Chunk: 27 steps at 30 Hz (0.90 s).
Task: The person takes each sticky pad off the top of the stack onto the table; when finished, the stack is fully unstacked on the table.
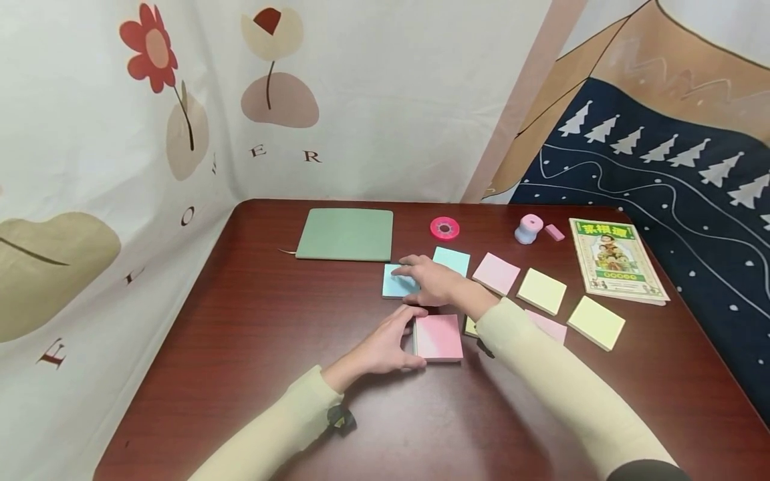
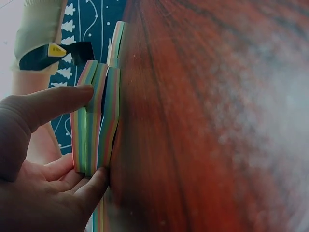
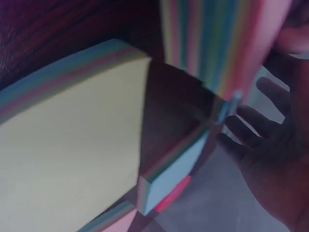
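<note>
My left hand [image 1: 391,344] grips a stack of sticky note pads [image 1: 438,337] with a pink top sheet, thumb at the near side and fingers at the far side. The left wrist view shows the striped edges of the stacked pads [image 2: 89,130], with a narrow gap above the lowest one. Over a light blue sticky note pad [image 1: 395,287] at the left, my right hand [image 1: 436,279] reaches with fingers spread, partly covering it. In the right wrist view its fingers [image 3: 248,128] are extended beside the striped stack. A yellow pad [image 1: 470,326] lies partly hidden under the right forearm.
More sticky note pads lie to the right: another blue [image 1: 452,259], pink [image 1: 496,272] and yellow [image 1: 541,291]. Behind them are a green notebook [image 1: 345,234], a pink tape roll [image 1: 444,228], a pink-and-blue spool [image 1: 529,229], a small pink block [image 1: 555,232] and a booklet [image 1: 616,257].
</note>
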Motion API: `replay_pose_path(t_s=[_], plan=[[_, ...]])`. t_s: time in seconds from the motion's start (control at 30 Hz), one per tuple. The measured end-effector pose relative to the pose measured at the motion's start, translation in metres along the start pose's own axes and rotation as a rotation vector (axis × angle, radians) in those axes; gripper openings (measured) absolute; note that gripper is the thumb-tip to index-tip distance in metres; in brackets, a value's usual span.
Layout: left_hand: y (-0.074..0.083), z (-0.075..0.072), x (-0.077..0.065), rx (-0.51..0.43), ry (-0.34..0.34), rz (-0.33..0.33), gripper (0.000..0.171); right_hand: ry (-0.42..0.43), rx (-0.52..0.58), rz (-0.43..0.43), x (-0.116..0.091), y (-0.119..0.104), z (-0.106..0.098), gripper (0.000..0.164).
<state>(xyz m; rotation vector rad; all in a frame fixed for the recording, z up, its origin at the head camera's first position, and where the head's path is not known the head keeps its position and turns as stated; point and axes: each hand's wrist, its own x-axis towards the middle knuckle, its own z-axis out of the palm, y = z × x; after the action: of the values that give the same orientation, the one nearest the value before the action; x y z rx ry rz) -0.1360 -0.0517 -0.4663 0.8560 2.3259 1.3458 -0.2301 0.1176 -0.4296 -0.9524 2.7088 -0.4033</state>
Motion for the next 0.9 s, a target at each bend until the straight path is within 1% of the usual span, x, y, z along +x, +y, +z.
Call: replay_pose_path(t_s=[0.1, 0.23, 0.37, 0.5, 0.67, 0.77, 0.9], plan=[[0.000, 0.001, 0.001, 0.003, 0.002, 0.014, 0.078, 0.029, 0.036, -0.034, -0.011, -0.002, -0.007, 0.055], [-0.001, 0.001, 0.001, 0.017, 0.005, 0.023, 0.078, 0.084, 0.078, -0.077, -0.032, -0.004, -0.015, 0.051], [-0.001, 0.001, 0.001, 0.028, 0.004, 0.007, 0.079, 0.136, 0.136, -0.103, -0.055, -0.005, -0.017, 0.050], [-0.001, 0.001, 0.000, 0.034, 0.001, -0.005, 0.080, 0.170, 0.180, -0.098, -0.079, -0.007, -0.011, 0.049], [-0.001, 0.002, 0.000, 0.035, 0.004, -0.014, 0.081, 0.161, 0.206, -0.059, -0.103, -0.012, 0.001, 0.049], [0.000, 0.001, 0.000, 0.036, 0.004, -0.020, 0.081, 0.145, 0.196, -0.037, -0.111, -0.016, 0.010, 0.053], [0.001, 0.000, 0.000, 0.042, 0.002, -0.020, 0.081, 0.143, 0.188, -0.038, -0.115, -0.021, 0.020, 0.060]])
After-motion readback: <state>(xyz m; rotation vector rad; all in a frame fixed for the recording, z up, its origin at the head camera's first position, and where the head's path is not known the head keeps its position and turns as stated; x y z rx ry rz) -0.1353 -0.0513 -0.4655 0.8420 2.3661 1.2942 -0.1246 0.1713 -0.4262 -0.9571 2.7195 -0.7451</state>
